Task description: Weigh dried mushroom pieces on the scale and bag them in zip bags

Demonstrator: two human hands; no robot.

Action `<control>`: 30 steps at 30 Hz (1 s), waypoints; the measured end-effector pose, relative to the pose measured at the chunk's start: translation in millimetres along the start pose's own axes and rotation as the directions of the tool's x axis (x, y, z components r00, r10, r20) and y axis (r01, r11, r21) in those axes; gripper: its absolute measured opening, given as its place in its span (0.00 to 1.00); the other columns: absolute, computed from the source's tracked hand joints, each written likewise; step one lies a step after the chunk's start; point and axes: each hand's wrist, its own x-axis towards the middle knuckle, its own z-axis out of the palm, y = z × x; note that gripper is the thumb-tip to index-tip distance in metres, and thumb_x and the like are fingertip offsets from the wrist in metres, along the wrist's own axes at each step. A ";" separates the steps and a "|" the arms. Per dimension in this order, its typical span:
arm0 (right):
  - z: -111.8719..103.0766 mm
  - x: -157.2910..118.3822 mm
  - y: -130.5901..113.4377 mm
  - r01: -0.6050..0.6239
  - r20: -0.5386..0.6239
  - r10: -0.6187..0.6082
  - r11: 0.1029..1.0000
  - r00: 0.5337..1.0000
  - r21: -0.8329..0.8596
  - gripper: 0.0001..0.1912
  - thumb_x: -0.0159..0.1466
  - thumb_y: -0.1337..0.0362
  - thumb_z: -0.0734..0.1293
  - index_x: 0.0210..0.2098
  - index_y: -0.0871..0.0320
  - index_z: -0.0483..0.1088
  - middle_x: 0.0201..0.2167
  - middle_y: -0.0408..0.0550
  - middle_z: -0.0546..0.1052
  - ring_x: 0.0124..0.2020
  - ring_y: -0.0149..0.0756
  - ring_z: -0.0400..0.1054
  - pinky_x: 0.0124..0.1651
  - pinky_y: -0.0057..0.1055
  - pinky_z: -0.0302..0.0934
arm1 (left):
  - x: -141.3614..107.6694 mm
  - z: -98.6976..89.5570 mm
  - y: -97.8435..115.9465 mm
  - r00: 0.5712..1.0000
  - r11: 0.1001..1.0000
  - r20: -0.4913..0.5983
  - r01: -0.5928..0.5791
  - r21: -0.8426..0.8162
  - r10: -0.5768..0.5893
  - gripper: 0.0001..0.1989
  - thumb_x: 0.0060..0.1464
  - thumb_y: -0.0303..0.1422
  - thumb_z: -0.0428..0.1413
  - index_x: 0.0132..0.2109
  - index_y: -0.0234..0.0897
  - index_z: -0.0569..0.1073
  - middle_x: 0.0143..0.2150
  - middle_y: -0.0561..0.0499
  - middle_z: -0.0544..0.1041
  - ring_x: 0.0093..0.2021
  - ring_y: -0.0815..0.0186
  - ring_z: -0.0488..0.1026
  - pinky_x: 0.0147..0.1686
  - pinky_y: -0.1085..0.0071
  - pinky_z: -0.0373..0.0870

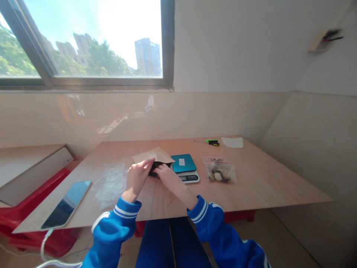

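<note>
On the table (pixel 264 190), near its middle: a brown bag (pixel 152 153) lay flat, its mouth gaping toward the near side, dark within.
Left hand (pixel 136 175): it reached the left part of the mouth, its fingers close together by the rim; from where I stood, I couldn't tell whether they pinched it.
Right hand (pixel 167 175): its fingers went into the mouth and out of sight, so I couldn't tell whether they were spread or pinching something.
Scale (pixel 192 163): it sat just right of the bag, teal on top, with a display and buttons at the front; a corner of the bag overlapped its left edge in my view.
Packets (pixel 232 178): two clear ones, overlapping, lay right of the scale, pale and dark brown pieces (pixel 219 176) inside the nearer.
Plastic (pixel 108 186): a clear, wrinkled spread lay left of the hands.
Phone (pixel 67 204): it lay slantwise by the left edge, a white cable (pixel 43 245) at its near end.
Screwdrivers (pixel 213 143): two, one green-handled, one black and yellow, lay near the far edge, beside a white sheet (pixel 232 142).
Sleeves (pixel 114 230): they were blue, with white stripes at the cuffs.
Window (pixel 167 44): trees (pixel 103 56) and a tower (pixel 147 56) showed through it.
</note>
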 end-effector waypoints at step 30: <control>-15.5 -25.5 -5.0 0.038 -0.172 -0.032 0.999 0.984 0.032 0.16 0.66 0.73 0.56 0.47 0.58 0.71 0.45 0.53 0.76 0.51 0.40 0.68 0.55 0.39 0.64 | 1.5 1.9 8.2 0.986 0.978 -0.031 0.161 -0.133 -0.167 0.15 0.56 0.43 0.53 0.45 0.50 0.80 0.35 0.50 0.83 0.39 0.55 0.79 0.37 0.65 0.69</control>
